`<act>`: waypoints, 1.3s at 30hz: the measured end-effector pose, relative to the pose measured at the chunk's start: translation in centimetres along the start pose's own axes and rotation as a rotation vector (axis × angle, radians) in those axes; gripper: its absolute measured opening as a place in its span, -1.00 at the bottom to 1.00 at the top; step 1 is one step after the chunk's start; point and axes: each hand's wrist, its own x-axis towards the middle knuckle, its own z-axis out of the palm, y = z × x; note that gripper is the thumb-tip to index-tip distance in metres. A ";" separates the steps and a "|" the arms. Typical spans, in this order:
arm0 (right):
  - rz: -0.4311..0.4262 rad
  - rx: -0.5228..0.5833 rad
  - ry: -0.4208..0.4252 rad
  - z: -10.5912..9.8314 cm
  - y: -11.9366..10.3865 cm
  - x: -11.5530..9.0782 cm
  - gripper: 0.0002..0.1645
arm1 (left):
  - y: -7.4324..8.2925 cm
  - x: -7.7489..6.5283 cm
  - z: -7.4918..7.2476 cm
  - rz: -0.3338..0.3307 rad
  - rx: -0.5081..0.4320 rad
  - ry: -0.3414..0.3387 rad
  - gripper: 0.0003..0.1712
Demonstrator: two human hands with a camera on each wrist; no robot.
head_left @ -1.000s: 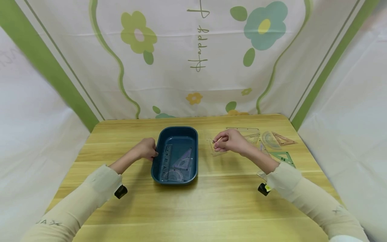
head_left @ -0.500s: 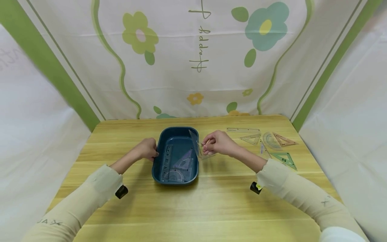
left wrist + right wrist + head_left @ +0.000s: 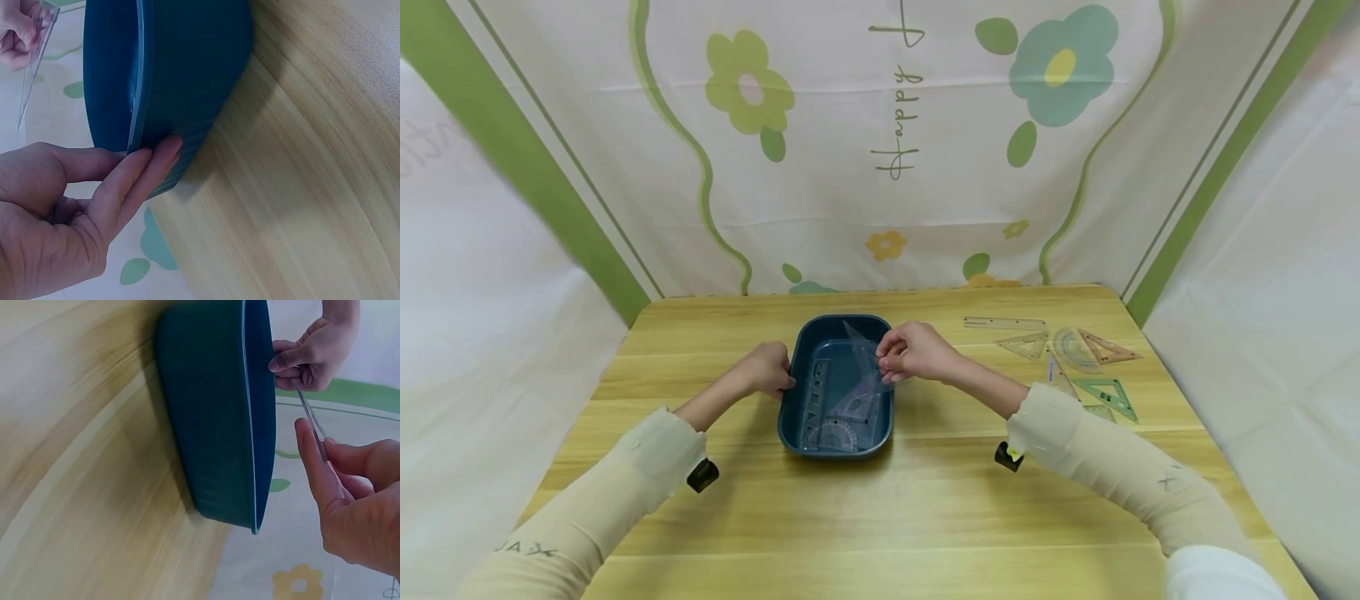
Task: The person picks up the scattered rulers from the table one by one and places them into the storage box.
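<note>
My left hand (image 3: 767, 369) pinches the left rim of a dark blue plastic bin (image 3: 194, 69), thumb on the inner side and fingers along the outer wall. Over the bin's right side, my right hand (image 3: 917, 352) holds a clear set square (image 3: 860, 343) between thumb and fingers. It is tilted, its pointed end reaching over the bin's inside. In the right wrist view the set square (image 3: 307, 406) appears nearly edge-on. Inside the bin lie a clear ruler with shape cut-outs (image 3: 814, 408), a purplish set square (image 3: 853, 408) and a clear protractor (image 3: 835, 435).
Right of the bin on the wooden table (image 3: 955, 517) lie a straight ruler (image 3: 1003, 322), a pale set square (image 3: 1022, 344), a protractor (image 3: 1066, 350), an orange set square (image 3: 1108, 356) and a green set square (image 3: 1122, 400). A flowered cloth (image 3: 820, 192) hangs behind.
My right hand has moved left from beside the loose drawing tools, carrying the clear set square over the bin. My left hand has stayed on the bin's rim.
</note>
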 end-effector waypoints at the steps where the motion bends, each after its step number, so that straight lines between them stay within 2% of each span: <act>1: -0.001 -0.004 -0.004 0.1 -0.1 0.2 -0.81 | 0.0 0.0 0.0 0.001 0.000 -0.001 -0.46; 7: -0.029 -0.080 -0.010 0.7 -0.9 0.9 -0.89 | -0.2 0.0 0.1 0.010 -0.005 -0.002 -0.38; 13: -0.065 -0.230 -0.001 1.1 -1.5 1.9 -0.91 | -0.2 0.2 0.0 -0.005 0.010 0.003 -0.43; 20: -0.049 -0.222 -0.035 1.6 -1.8 3.0 -0.93 | -0.2 0.2 0.0 -0.004 0.015 -0.001 -0.43; 26: -0.033 -0.272 -0.071 2.0 -1.8 3.8 -0.96 | 0.0 0.1 0.0 -0.005 0.022 -0.005 -0.43; 35: -0.069 -0.438 -0.114 2.6 -2.6 5.1 -0.92 | -0.2 0.1 0.1 -0.007 0.000 -0.003 -0.41; 39: -0.052 -0.472 -0.117 2.8 -2.7 5.7 -0.89 | -0.3 0.1 0.0 0.002 0.002 -0.004 -0.40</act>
